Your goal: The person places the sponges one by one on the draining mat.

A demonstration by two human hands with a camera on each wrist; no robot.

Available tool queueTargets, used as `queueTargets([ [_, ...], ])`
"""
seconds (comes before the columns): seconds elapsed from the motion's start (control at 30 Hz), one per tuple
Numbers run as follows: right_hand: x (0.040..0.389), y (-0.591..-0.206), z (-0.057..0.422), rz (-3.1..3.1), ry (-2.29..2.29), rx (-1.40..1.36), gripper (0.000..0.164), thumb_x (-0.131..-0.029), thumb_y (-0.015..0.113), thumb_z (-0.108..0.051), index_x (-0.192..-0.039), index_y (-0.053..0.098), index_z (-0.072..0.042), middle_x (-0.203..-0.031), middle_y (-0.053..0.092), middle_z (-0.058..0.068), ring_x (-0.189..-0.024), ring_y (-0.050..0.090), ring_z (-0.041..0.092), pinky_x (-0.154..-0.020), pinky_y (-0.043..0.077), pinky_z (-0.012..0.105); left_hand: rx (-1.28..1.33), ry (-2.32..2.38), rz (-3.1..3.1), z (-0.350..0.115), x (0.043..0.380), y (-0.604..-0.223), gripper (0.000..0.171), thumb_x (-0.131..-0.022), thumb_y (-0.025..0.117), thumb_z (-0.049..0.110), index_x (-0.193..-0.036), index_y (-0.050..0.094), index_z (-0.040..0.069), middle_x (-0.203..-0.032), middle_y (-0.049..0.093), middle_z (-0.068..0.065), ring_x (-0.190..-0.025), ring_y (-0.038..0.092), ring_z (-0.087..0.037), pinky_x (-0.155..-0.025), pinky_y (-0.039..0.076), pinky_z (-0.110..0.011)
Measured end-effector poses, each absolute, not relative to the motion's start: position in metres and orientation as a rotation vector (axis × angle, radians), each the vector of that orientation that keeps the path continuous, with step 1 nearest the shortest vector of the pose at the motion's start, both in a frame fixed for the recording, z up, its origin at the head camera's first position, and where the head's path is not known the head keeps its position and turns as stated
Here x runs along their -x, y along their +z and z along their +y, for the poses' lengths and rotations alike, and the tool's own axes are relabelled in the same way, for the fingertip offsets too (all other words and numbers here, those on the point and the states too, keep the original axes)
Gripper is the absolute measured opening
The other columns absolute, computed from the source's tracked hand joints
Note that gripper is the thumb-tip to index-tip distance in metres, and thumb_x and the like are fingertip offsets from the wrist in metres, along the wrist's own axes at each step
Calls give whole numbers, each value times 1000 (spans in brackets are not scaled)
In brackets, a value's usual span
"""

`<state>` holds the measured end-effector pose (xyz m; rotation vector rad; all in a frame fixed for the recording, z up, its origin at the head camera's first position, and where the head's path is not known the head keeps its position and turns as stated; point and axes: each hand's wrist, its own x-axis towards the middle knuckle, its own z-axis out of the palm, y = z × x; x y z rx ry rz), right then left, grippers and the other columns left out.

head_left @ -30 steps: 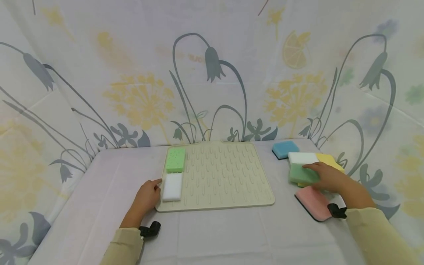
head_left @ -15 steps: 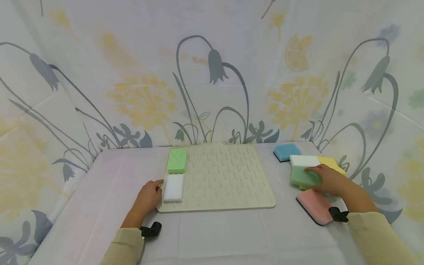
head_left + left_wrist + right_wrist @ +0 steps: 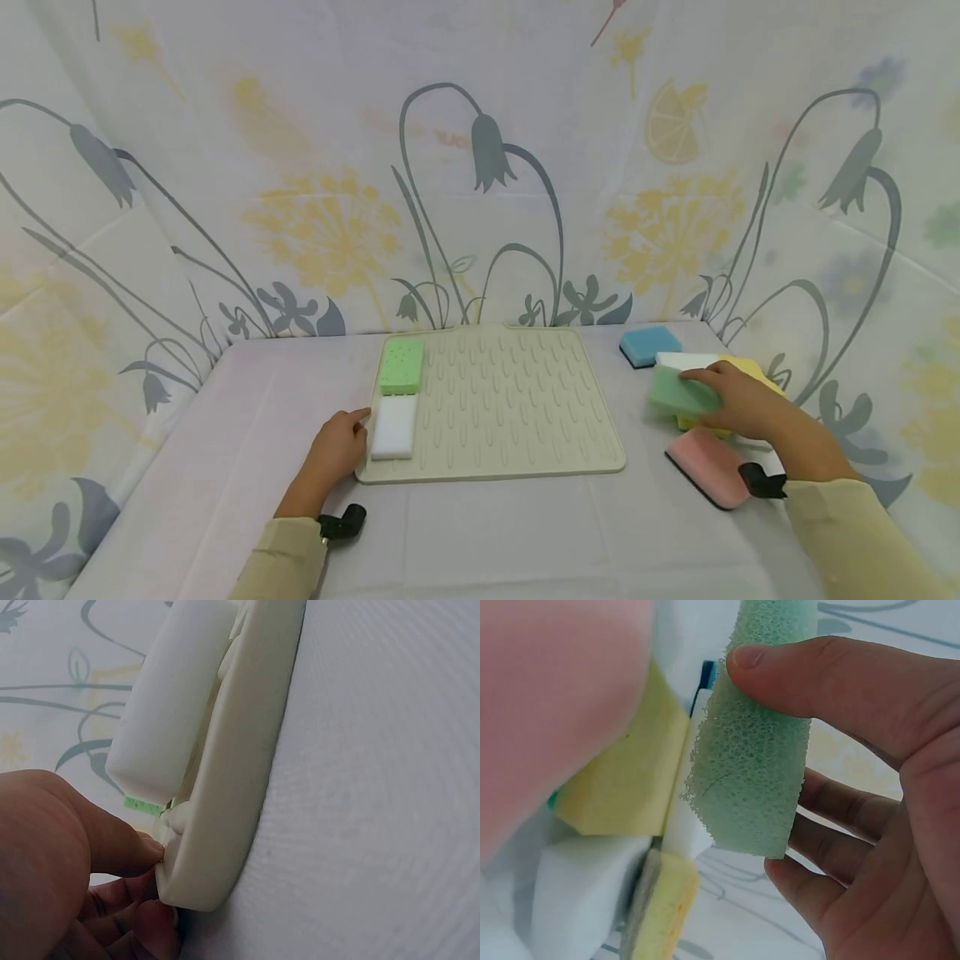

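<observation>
My right hand (image 3: 746, 402) pinches a pale green sponge (image 3: 681, 392) between thumb and fingers. The right wrist view shows the sponge's porous side (image 3: 750, 772) under the thumb, apart from the pile behind it. At the beige ridged drying mat (image 3: 510, 400), my left hand (image 3: 335, 446) grips the left edge. In the left wrist view its thumb (image 3: 124, 847) presses on the mat's rim (image 3: 232, 802) with fingers curled beneath. On the mat's left side lie a bright green sponge (image 3: 402, 365) and a white sponge (image 3: 393, 427), one behind the other.
Right of the mat, a blue sponge (image 3: 649, 345) lies at the back. White (image 3: 686, 360) and yellow (image 3: 753, 371) sponges are piled near the right hand, partly hidden. A pink sponge (image 3: 708, 467) with a dark underside lies in front. A patterned cloth wall (image 3: 480, 233) stands behind the table.
My right hand has taken the pale green sponge off the pile and shifted it slightly left. The pink sponge has moved a little. My left hand stays at the mat's edge.
</observation>
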<state>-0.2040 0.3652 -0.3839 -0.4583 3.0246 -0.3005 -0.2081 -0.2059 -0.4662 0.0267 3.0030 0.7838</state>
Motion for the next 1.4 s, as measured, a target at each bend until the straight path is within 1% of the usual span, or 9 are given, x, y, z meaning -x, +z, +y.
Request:
queueTargets([
  [0.23,206,-379,352,3031,-296,488,63,-79,76,-28,-134,54,-7,-124,49,30,-97,59,37,-77,49,50,-22,786,3002,-205,208,-465,40,-95,49,7,-133,55,-5,-88,57,-11,-73,48,-19,-65,43,-34],
  [0.43,211,-380,338,3043,-306,523,64,-82,74,-32,-136,52,-5,-124,49,31,-97,59,39,-77,50,51,-14,792,2999,-205,208,-465,40,-95,49,7,-133,55,-5,-88,57,-11,-73,48,-19,-64,42,-32],
  [0.7,216,-380,315,3060,-345,556,66,-83,74,-37,-137,51,-6,-122,51,30,-97,59,38,-77,50,51,-21,787,2995,-206,206,-467,40,-94,49,6,-133,55,-5,-88,57,-11,-73,48,-19,-64,42,-32],
  [0.8,217,-381,307,3055,-367,542,69,-83,73,-39,-137,51,-4,-124,51,32,-102,58,43,-81,49,53,-36,792,2998,-205,205,-467,40,-94,49,5,-132,55,-6,-88,57,-12,-73,48,-19,-64,42,-33],
  [0.9,220,-383,301,3032,-388,526,71,-84,72,-42,-139,49,-4,-131,52,31,-115,53,49,-90,45,58,-51,798,3004,-204,205,-466,40,-94,49,5,-132,55,-6,-88,58,-12,-73,49,-19,-64,43,-34],
  [0.97,222,-386,297,3026,-395,521,71,-84,71,-42,-141,48,-5,-134,53,29,-121,49,50,-94,42,60,-49,797,3008,-204,205,-467,40,-94,49,5,-132,55,-6,-88,58,-12,-73,49,-19,-64,43,-34],
  [1.03,225,-388,292,3030,-400,514,71,-85,70,-42,-141,47,-6,-135,54,27,-123,49,49,-96,41,60,-46,794,3011,-205,206,-467,40,-94,49,5,-132,55,-5,-88,58,-12,-73,49,-19,-64,43,-34],
  [1.2,228,-390,277,3063,-403,491,69,-85,69,-45,-139,50,-7,-130,57,28,-119,52,48,-94,43,59,-54,786,3022,-205,206,-467,40,-93,50,5,-131,56,-6,-87,58,-12,-72,48,-19,-64,43,-34],
  [1.4,233,-393,259,3063,-454,463,67,-87,67,-44,-139,50,-6,-133,55,26,-122,50,47,-96,41,59,-40,782,3022,-205,207,-466,40,-94,50,6,-131,55,-6,-87,57,-11,-72,48,-19,-64,42,-33],
])
